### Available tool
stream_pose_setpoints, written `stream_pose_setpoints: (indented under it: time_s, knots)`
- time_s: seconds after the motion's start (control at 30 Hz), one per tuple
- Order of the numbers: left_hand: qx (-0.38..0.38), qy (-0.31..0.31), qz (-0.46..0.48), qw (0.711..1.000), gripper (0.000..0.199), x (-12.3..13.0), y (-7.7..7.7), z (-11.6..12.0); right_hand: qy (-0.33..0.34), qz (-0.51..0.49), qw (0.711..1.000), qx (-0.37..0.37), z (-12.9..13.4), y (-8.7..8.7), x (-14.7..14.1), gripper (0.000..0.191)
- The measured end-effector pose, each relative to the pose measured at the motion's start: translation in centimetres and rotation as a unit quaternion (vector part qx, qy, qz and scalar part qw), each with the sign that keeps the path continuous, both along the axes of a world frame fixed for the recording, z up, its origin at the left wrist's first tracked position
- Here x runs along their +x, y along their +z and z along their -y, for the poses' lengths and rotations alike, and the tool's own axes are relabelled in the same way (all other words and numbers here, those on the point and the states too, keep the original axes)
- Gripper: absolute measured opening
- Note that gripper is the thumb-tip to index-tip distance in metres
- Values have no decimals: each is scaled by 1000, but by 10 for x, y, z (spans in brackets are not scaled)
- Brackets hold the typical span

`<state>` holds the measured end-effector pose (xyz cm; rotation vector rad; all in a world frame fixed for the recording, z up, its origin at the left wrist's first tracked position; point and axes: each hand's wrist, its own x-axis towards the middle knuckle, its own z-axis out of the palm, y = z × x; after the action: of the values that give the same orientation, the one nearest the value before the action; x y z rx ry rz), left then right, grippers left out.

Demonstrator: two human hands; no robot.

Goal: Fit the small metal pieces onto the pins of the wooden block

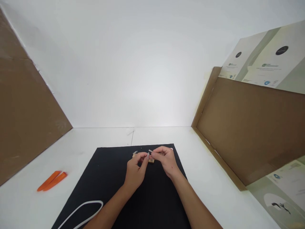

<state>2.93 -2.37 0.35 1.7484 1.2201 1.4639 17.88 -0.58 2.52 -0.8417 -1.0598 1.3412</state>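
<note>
Near the far edge of the black mat (107,171) on the white worktop (81,143), the left hand (135,170) is clamped by thumb and finger on a small grey piece (148,155), while the right hand (168,163) meets it closely — whether its fingertips grip anything, I cannot tell. A wooden piece (151,161) lies just beneath them; two orange strips (52,181) lie toward the worktop's left edge, and a white cord (84,203) crosses the mat's near-left corner.
</note>
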Motion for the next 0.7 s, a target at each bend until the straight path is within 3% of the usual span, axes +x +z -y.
stream_pose_setpoints:
  time_s: [0.4, 0.7]
  knots:
    - [-21, 2, 30, 999, 18, -1, 0, 0, 65, 12, 997, 28, 4, 3, 4, 17]
    - [-5, -5, 13, 1000, 18, 1, 3, 2, 20, 2, 1000, 10, 1, 2, 2, 19]
